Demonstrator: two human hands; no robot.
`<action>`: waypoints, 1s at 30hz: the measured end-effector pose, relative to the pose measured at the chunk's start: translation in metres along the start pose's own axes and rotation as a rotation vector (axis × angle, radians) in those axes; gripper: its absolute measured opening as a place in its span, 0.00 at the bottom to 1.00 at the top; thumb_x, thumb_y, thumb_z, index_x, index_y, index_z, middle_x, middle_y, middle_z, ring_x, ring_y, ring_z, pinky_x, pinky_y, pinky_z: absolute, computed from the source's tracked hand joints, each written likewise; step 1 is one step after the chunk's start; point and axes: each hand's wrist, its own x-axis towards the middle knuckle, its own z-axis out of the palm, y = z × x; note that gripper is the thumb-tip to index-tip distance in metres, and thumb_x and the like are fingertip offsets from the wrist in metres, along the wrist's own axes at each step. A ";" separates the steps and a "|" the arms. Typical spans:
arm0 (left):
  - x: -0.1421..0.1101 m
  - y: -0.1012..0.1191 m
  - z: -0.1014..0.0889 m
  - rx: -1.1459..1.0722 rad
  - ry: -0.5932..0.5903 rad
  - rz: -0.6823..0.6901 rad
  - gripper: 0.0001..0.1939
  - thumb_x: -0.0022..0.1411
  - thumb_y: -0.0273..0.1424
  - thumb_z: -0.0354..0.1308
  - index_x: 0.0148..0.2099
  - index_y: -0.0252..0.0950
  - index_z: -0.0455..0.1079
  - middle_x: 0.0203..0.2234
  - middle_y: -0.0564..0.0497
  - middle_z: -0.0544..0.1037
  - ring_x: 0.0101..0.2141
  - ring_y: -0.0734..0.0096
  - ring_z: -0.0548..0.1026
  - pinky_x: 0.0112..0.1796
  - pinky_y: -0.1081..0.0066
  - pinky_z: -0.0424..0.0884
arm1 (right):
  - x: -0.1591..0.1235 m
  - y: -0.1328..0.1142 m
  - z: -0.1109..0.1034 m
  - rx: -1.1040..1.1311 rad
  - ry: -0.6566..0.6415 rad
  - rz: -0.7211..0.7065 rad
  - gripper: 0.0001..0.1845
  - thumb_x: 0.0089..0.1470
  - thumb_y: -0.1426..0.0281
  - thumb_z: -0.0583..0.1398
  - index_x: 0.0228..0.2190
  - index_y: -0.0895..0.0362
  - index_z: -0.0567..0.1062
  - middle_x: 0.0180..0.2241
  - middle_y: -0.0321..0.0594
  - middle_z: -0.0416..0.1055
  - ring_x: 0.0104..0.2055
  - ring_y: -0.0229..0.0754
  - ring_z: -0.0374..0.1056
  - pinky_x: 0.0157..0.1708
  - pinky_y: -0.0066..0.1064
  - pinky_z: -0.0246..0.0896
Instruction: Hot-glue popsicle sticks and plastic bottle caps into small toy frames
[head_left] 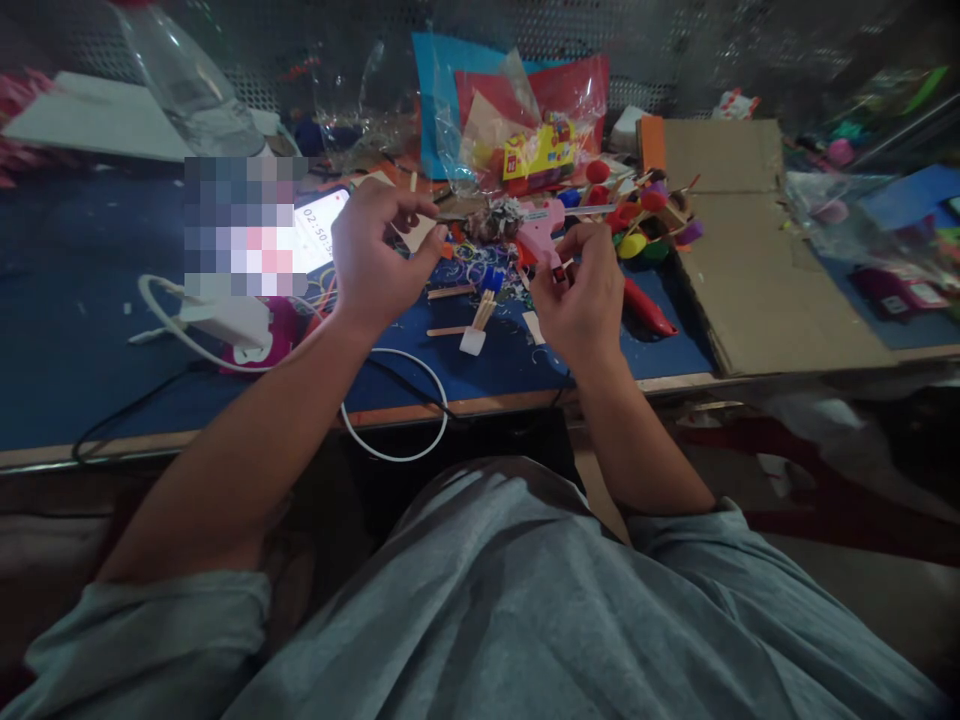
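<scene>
- Across the middle of the frame runs your blue tabletop point(667, 340), littered with scraps.
- Over at right of centre, a big piece of cardboard point(739, 250) lies flat, reaching the front edge.
- Upper left, a clear bottle point(199, 100) leans in the view.
- Your left hand point(379, 250) hangs left of centre, thumb and fingers apart, a tan card showing through the gap.
- Your right hand point(585, 310), just right of centre, has its fingertips bent in at the pink glue gun's handle; whether they're clamped on it, I can't tell.
- There's the pink glue gun point(538, 228), upper centre, between your hands, a clear stick jutting from it toward the right.
- Beside your left wrist, the lit phone point(319, 225) shows a timer.
- Just right of your right hand, a long red object point(649, 308) lies slanted.
- Centre now: thin sticks point(484, 308) meet a small white block point(472, 342).
- Just above them, a blue cap point(493, 279).
</scene>
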 end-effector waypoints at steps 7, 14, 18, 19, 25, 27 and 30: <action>-0.001 -0.001 -0.002 0.064 -0.076 0.087 0.09 0.68 0.37 0.77 0.49 0.46 0.87 0.42 0.44 0.82 0.45 0.50 0.82 0.56 0.47 0.81 | -0.001 -0.005 0.002 -0.013 0.003 -0.016 0.11 0.77 0.64 0.61 0.56 0.46 0.67 0.54 0.47 0.73 0.57 0.56 0.78 0.61 0.61 0.83; -0.003 -0.005 0.000 0.133 -0.110 0.129 0.09 0.69 0.36 0.75 0.51 0.46 0.88 0.46 0.45 0.86 0.47 0.51 0.83 0.54 0.52 0.83 | -0.002 -0.007 0.003 -0.009 -0.001 -0.048 0.10 0.78 0.65 0.58 0.57 0.46 0.66 0.55 0.48 0.73 0.60 0.58 0.79 0.59 0.60 0.84; -0.003 -0.004 0.001 0.125 -0.086 0.144 0.06 0.68 0.35 0.75 0.48 0.45 0.87 0.43 0.46 0.85 0.45 0.53 0.83 0.54 0.53 0.82 | -0.001 -0.007 0.004 -0.002 0.014 -0.046 0.10 0.78 0.65 0.58 0.56 0.46 0.66 0.54 0.48 0.73 0.62 0.58 0.79 0.60 0.59 0.83; -0.003 -0.004 0.001 0.120 -0.077 0.144 0.06 0.68 0.35 0.75 0.47 0.45 0.87 0.43 0.46 0.85 0.45 0.53 0.83 0.54 0.53 0.82 | -0.001 -0.007 0.003 -0.008 0.017 -0.039 0.09 0.78 0.64 0.58 0.56 0.46 0.66 0.54 0.48 0.73 0.61 0.58 0.79 0.60 0.60 0.83; 0.000 -0.008 0.002 0.113 0.007 0.157 0.09 0.70 0.43 0.77 0.45 0.46 0.85 0.40 0.48 0.83 0.41 0.58 0.81 0.48 0.55 0.81 | 0.001 -0.003 0.000 -0.083 0.063 -0.022 0.08 0.80 0.59 0.57 0.54 0.46 0.66 0.51 0.47 0.73 0.51 0.53 0.77 0.53 0.55 0.84; 0.002 -0.011 0.003 0.104 0.057 0.192 0.10 0.70 0.44 0.78 0.44 0.46 0.85 0.38 0.50 0.83 0.38 0.63 0.79 0.44 0.57 0.79 | 0.003 -0.001 -0.002 -0.112 0.099 -0.040 0.08 0.80 0.58 0.56 0.53 0.46 0.66 0.50 0.46 0.74 0.50 0.51 0.77 0.52 0.53 0.84; 0.004 -0.015 0.003 0.082 0.087 0.158 0.10 0.70 0.44 0.77 0.43 0.45 0.85 0.37 0.50 0.83 0.36 0.64 0.78 0.41 0.57 0.77 | 0.006 0.004 -0.008 -0.141 0.162 -0.064 0.10 0.81 0.55 0.55 0.52 0.46 0.67 0.48 0.45 0.74 0.49 0.52 0.77 0.51 0.53 0.83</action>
